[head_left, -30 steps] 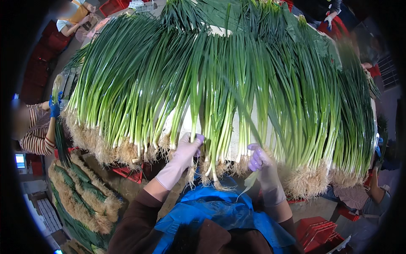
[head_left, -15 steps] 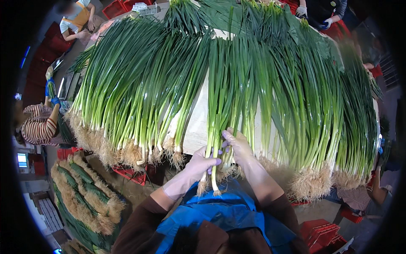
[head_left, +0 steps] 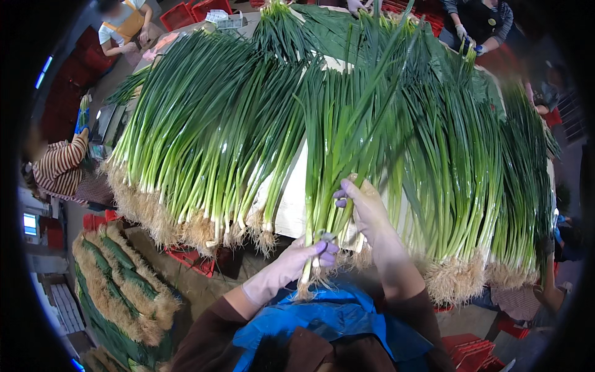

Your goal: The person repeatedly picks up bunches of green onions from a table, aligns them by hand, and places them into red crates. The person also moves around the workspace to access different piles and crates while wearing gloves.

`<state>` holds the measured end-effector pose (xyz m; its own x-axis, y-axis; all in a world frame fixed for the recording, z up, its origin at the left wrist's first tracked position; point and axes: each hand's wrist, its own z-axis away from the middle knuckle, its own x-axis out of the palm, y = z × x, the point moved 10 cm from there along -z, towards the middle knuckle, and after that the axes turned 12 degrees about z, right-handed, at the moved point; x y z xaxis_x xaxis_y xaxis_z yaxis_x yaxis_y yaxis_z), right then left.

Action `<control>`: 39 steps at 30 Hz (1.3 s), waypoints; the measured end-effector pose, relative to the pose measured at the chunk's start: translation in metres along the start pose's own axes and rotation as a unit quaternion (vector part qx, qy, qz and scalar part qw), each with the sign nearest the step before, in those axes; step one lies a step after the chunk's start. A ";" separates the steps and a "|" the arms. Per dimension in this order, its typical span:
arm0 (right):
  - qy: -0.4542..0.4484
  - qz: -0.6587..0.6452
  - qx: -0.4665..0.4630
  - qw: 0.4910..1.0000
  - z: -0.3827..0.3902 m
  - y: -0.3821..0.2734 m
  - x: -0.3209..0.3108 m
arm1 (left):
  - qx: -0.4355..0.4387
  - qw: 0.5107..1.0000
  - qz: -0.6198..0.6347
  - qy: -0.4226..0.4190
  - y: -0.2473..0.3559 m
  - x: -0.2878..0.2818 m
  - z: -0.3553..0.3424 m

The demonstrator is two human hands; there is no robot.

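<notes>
Slender leeks (head_left: 310, 204) with long flat green leaves, pale stems and brown roots are held in front of my body. My left hand (head_left: 310, 255), in a thin lilac glove, is closed round their lower stems just above the roots. A small dark grey piece (head_left: 326, 236), too small to name, shows at its fingers. Higher up, my gloved right hand (head_left: 365, 201) has its fingers curled round leek stems, with thumb and forefinger pressed together. Some leaves from this bunch slant up to the right over the others. The fingers partly hide the stems.
Thick rows of leeks lie left (head_left: 186, 136) and right (head_left: 458, 173) on a pale table (head_left: 294, 198), roots hanging over its near edge. Root bundles (head_left: 127, 279) are stacked at lower left, red crates (head_left: 468, 353) at lower right. Co-workers (head_left: 127, 28) stand around the table.
My right hand has shifted a little up and right, and leek leaves now slant across to the right. My left hand has moved slightly right and down on the stems. The view has shifted slightly.
</notes>
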<state>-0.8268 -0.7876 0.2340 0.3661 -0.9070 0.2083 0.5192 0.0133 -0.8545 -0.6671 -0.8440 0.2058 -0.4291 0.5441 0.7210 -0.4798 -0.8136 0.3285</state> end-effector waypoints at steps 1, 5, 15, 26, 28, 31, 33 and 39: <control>0.022 0.029 0.008 0.999 -0.008 0.010 -0.009 | 0.005 1.000 0.005 -0.001 -0.004 -0.012 -0.018; 0.059 0.104 0.083 0.989 -0.015 0.060 -0.038 | 0.009 1.000 -0.015 0.026 -0.004 -0.035 -0.062; 0.060 0.126 0.023 0.990 0.051 0.053 -0.031 | 0.021 0.997 -0.073 -0.015 0.006 0.001 -0.056; 0.057 0.232 -0.038 0.970 0.090 0.090 -0.010 | 0.062 0.991 -0.058 -0.104 0.008 0.006 -0.074; 0.079 0.261 -0.026 0.962 0.096 0.095 -0.017 | 0.050 0.994 -0.039 -0.092 0.011 0.003 -0.078; 0.086 0.146 0.067 0.983 0.123 0.104 -0.024 | 0.028 0.996 -0.013 -0.082 0.021 0.017 -0.094; 0.074 0.114 0.031 0.990 0.138 0.116 -0.033 | 0.041 0.998 0.002 -0.048 0.035 0.035 -0.110; 0.062 0.117 -0.026 0.991 0.181 0.145 -0.057 | 0.021 0.995 0.005 0.093 0.062 -0.029 -0.166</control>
<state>-0.6326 -0.6578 0.1845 0.3731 -0.9261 -0.0555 0.3894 0.2106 -0.8967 -0.8115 -0.8765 0.1044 -0.5702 0.5605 0.6006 -0.4431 -0.8254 0.3497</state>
